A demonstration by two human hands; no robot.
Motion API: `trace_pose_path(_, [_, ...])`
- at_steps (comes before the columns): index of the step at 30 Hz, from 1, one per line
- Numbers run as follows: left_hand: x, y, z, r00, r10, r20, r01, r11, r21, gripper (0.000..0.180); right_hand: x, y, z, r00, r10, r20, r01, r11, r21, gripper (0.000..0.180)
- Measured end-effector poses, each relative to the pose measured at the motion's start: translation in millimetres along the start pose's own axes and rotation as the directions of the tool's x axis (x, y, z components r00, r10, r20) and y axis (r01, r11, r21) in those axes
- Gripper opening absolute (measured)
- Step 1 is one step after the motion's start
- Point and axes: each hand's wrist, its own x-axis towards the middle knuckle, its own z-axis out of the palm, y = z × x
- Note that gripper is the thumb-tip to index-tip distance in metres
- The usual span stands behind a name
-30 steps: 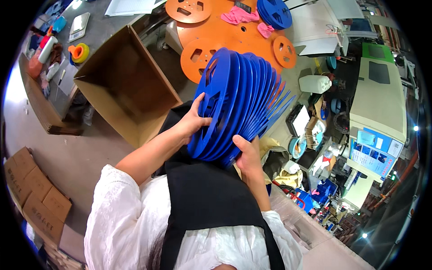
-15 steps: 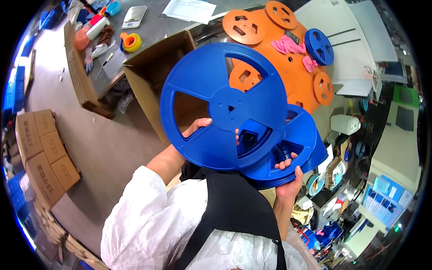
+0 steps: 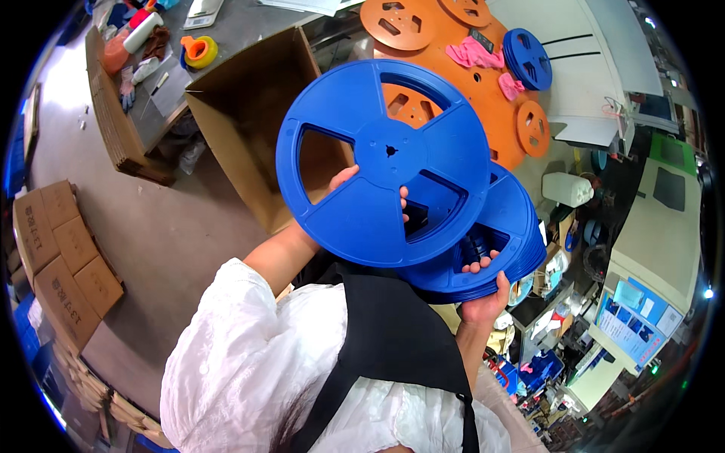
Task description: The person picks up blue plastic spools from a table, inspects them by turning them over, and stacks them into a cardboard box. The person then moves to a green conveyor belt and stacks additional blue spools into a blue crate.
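Observation:
A large blue plastic reel [image 3: 445,151] is held up in front of me, its broad face with cut-out windows turned toward me. My left hand [image 3: 345,179] is closed on this reel: the thumb shows in one window and fingertips come through another. Behind and below it, on the right, is a stack of blue reels [image 3: 516,219]. My right hand [image 3: 487,296] grips the stack's lower right rim, with fingertips showing in a window of the top reel. The front reel overlaps the stack and hides much of it.
An open cardboard box [image 3: 249,143] stands just beyond my left hand. Past the reels is a round orange table [image 3: 483,102] carrying orange discs, pink cloths and a small blue reel pile [image 3: 527,59]. Cartons [image 3: 64,264] are stacked at the far left; a grey workbench [image 3: 249,23] lies ahead.
My view has shifted, so the box and orange table sit higher and further left. The front reel is turned slightly and has moved a little right relative to the box; both hands keep their grip.

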Motion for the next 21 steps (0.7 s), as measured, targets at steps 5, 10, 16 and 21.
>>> trace_pose_path(5, [-13, 12, 6, 0.966, 0.054, -0.253, -0.012, 0.986, 0.165, 0.069, 1, -7, -19, 0.984, -0.092, 0.154, 0.052, 0.969, 0.242, 0.045])
trace_pose_path(10, [-31, 28, 14, 0.963, 0.196, -0.187, -0.165, 0.972, 0.165, 0.072, 1, -15, -48, 0.9, -0.238, 0.366, 0.068, 0.904, 0.421, 0.044])
trace_pose_path(16, [-39, 51, 32, 0.953, 0.286, -0.098, -0.246, 0.922, 0.299, 0.064, 14, -22, -55, 0.756, -0.374, 0.537, 0.106, 0.88, 0.464, 0.041])
trace_pose_path(21, [-52, 56, 17, 0.944, 0.328, -0.033, -0.294, 0.885, 0.361, 0.07, 15, -22, -52, 0.777, -0.412, 0.475, 0.19, 0.874, 0.447, 0.042])
